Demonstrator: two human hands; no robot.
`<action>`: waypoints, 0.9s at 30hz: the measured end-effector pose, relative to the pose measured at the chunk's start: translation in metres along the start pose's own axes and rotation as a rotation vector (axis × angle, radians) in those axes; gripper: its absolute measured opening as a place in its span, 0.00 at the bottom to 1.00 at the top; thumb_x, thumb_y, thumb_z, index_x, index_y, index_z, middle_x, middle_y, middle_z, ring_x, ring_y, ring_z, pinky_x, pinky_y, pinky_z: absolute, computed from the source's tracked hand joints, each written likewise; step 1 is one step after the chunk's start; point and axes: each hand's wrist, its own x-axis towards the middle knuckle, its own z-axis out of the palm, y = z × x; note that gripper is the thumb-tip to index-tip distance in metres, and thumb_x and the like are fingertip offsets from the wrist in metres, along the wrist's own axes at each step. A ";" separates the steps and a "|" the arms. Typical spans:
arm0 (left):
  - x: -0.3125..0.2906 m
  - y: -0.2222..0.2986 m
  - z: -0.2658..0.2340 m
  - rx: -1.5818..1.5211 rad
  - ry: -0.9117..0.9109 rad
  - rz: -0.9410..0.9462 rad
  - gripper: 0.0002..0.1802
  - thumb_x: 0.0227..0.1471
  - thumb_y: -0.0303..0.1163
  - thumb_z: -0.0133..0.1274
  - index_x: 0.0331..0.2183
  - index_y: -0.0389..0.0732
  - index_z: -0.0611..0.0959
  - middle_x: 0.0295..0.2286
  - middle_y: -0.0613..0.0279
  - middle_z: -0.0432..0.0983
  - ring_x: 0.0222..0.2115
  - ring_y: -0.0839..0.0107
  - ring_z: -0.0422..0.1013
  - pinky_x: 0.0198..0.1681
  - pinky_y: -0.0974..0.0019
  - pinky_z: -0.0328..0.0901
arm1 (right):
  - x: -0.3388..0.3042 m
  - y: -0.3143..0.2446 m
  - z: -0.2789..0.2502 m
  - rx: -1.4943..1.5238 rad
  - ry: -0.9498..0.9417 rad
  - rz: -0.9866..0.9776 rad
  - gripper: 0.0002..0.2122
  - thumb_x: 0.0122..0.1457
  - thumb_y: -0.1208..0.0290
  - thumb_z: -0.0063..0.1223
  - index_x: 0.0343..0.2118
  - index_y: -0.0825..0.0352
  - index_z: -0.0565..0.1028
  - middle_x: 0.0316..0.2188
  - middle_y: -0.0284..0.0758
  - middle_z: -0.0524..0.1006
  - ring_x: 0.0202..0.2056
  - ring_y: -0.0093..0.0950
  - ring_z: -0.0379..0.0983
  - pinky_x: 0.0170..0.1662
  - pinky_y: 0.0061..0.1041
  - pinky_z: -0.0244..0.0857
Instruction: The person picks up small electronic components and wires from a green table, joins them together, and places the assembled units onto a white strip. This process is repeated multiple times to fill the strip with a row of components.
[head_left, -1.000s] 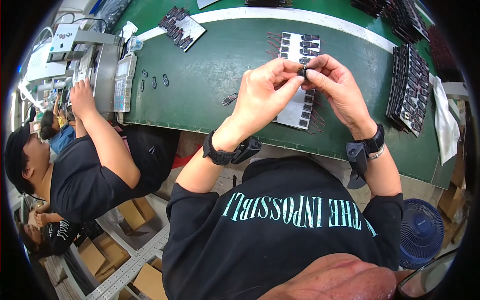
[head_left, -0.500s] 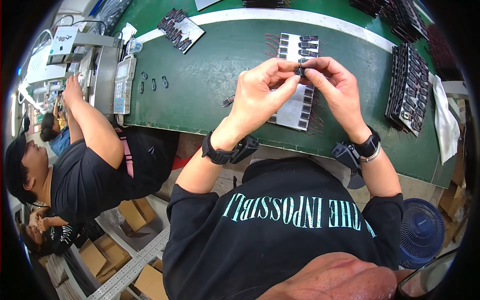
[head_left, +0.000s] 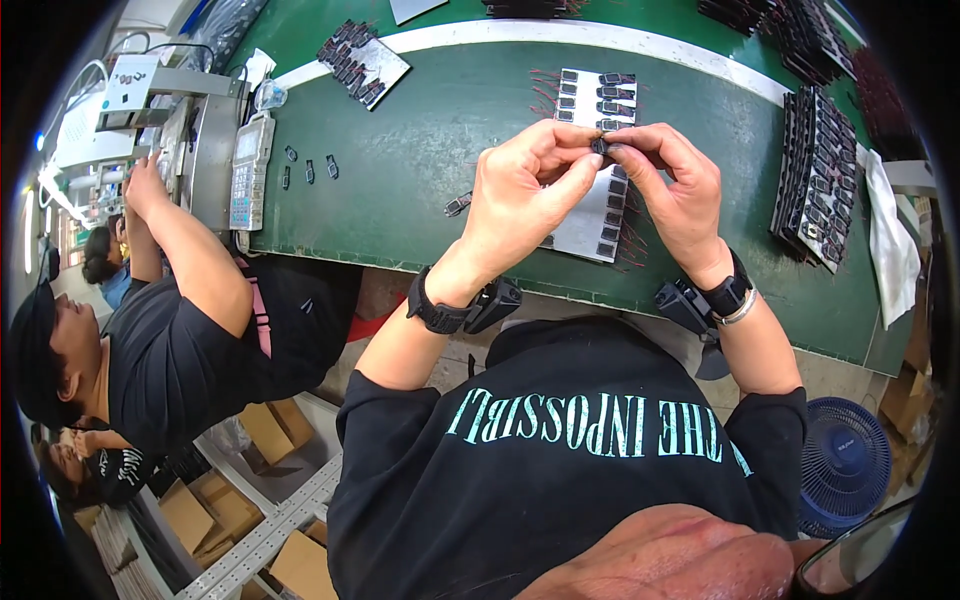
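Observation:
Between the fingertips of both hands is a small black electronic part (head_left: pixel 600 146), mostly covered by my fingers. My left hand (head_left: pixel 530 190) pinches it from the left with thumb and forefinger. From the right, my right hand (head_left: pixel 672 178) grips it the same way. Under my hands lies a white board (head_left: pixel 585 232) with rows of small black parts and thin red wires sticking out at its sides. One loose black part (head_left: pixel 457 204) rests on the table just left of my left hand.
The green table (head_left: pixel 400 150) also bears several loose black parts (head_left: pixel 310 170), a smaller loaded board (head_left: pixel 385 72) at the back left and stacked boards (head_left: pixel 815 180) at the right. A grey keypad device (head_left: pixel 250 175) stands at the left, beside a co-worker (head_left: pixel 170 340).
Both hands stay together on the small black part, with only slight shifts of the fingers. My right wrist has moved a little. The co-worker leans slightly differently.

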 end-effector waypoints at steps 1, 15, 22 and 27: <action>0.000 0.000 0.000 0.008 -0.010 -0.007 0.13 0.56 0.21 0.56 0.44 0.30 0.79 0.36 0.55 0.82 0.38 0.76 0.78 0.41 0.75 0.72 | 0.000 0.000 0.000 -0.026 0.006 -0.016 0.06 0.59 0.80 0.57 0.38 0.71 0.79 0.34 0.34 0.79 0.36 0.21 0.77 0.39 0.18 0.71; -0.001 -0.003 -0.001 -0.020 0.049 -0.035 0.12 0.54 0.24 0.58 0.41 0.32 0.80 0.32 0.60 0.82 0.34 0.81 0.76 0.38 0.76 0.71 | 0.005 0.002 -0.005 -0.130 -0.038 -0.199 0.07 0.59 0.80 0.56 0.40 0.71 0.79 0.34 0.33 0.79 0.36 0.20 0.76 0.39 0.18 0.70; -0.002 -0.006 0.000 0.061 0.067 0.037 0.11 0.53 0.23 0.59 0.40 0.32 0.80 0.30 0.61 0.83 0.32 0.82 0.77 0.36 0.75 0.71 | -0.001 0.000 -0.002 0.209 -0.087 0.187 0.08 0.62 0.79 0.54 0.44 0.71 0.78 0.38 0.29 0.78 0.39 0.17 0.74 0.43 0.16 0.69; -0.001 -0.007 0.002 0.080 0.067 0.050 0.11 0.53 0.23 0.59 0.40 0.32 0.80 0.30 0.61 0.83 0.32 0.81 0.77 0.36 0.75 0.72 | -0.001 -0.001 -0.001 0.154 -0.065 0.154 0.08 0.61 0.80 0.54 0.43 0.71 0.78 0.38 0.30 0.78 0.40 0.17 0.74 0.43 0.16 0.68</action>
